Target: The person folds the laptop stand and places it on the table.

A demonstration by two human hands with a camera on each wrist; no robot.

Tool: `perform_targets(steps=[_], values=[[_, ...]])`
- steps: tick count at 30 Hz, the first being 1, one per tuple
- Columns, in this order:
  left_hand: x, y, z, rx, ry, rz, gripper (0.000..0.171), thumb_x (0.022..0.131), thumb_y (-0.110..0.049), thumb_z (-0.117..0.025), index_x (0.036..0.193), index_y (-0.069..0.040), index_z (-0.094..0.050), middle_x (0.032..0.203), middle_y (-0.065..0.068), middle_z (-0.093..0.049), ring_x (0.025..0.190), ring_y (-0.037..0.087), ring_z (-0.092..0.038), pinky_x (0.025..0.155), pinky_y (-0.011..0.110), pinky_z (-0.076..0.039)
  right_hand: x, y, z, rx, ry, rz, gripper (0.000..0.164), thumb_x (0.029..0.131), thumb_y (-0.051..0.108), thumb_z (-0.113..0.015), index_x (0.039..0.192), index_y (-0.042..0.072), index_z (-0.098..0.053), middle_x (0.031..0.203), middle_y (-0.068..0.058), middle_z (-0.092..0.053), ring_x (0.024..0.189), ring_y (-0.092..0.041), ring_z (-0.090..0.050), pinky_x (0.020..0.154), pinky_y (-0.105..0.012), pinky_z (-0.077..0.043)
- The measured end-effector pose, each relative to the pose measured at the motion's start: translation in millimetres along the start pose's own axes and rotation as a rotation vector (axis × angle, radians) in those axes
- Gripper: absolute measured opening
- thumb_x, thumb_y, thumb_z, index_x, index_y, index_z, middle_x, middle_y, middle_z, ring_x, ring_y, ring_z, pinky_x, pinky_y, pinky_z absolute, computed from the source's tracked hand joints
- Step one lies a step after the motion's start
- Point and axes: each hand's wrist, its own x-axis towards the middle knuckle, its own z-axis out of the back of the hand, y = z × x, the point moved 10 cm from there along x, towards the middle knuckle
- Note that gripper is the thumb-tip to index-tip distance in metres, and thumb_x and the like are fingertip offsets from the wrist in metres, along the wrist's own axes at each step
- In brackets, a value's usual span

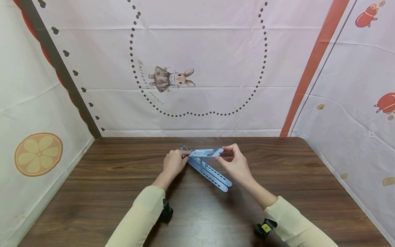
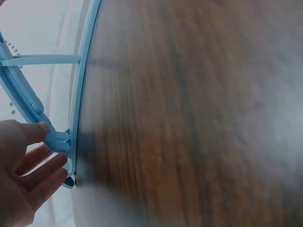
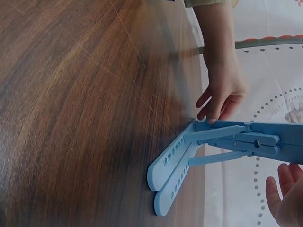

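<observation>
A light blue folding laptop stand (image 1: 203, 153) is raised on the table, its patterned upper panel tilted above two slotted base bars (image 3: 165, 165). Thin struts (image 3: 215, 133) link the panel to the bars. At the hinge end, my left hand (image 1: 175, 162) grips the stand with the thumb on the near side; in the left wrist view the fingers sit around the joint (image 2: 59, 142). My right hand (image 1: 237, 166) pinches the panel's free end between thumb and fingers. The base bars' rounded ends rest on the wood, pointing toward the near right.
The dark wood-grain table (image 1: 102, 192) runs underneath, with its back edge just behind the stand. A white printed cloth (image 1: 216, 68) hangs behind and along both sides. Black wrist cameras (image 1: 166, 211) are strapped at both sleeves.
</observation>
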Motion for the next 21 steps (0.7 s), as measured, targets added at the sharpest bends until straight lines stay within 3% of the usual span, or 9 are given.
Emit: perform_targets(steps=[4,9,15,21], values=[[2.2,1.5,-2.3,-0.023,0.014,0.021,0.023,0.083,-0.021,-0.067,0.105,-0.026,-0.071,0.106,0.011,-0.068,0.059,0.017,-0.054,0.044,0.027,-0.035,-1.1,2.2,-1.3,0.003,-0.015,0.002,0.035,0.078,0.014,-0.072,0.104,0.004,-0.051,0.096,-0.011,-0.063,0.086,-0.021,-0.062,0.073,-0.029,-0.054],[4.2,0.8,-3.0,-0.047,0.007,0.029,0.024,0.083,-0.018,-0.067,0.105,-0.026,-0.071,0.109,0.010,-0.067,0.061,0.017,-0.054,0.045,0.027,-0.034,-3.7,4.2,-5.7,-0.015,0.002,-0.041,0.034,0.078,0.011,-0.072,0.104,0.003,-0.051,0.097,-0.011,-0.062,0.089,-0.024,-0.062,0.078,-0.036,-0.053],[5.4,2.3,-4.6,-0.050,0.008,0.047,0.025,0.083,-0.016,-0.066,0.106,-0.027,-0.070,0.111,0.011,-0.066,0.056,0.017,-0.049,0.043,0.026,-0.029,-6.0,9.5,-9.3,-0.033,0.022,-0.031,0.029,0.080,0.011,-0.071,0.102,0.004,-0.052,0.097,-0.010,-0.062,0.090,-0.022,-0.061,0.079,-0.039,-0.052],[5.1,2.3,-4.0,-0.045,-0.004,0.038,0.025,0.083,-0.017,-0.067,0.105,-0.028,-0.071,0.109,0.010,-0.067,0.059,0.017,-0.051,0.045,0.026,-0.032,-6.0,7.0,-7.3,-0.039,0.028,-0.007,0.028,0.082,0.009,-0.068,0.105,0.005,-0.053,0.099,-0.009,-0.063,0.089,-0.022,-0.062,0.077,-0.039,-0.053]])
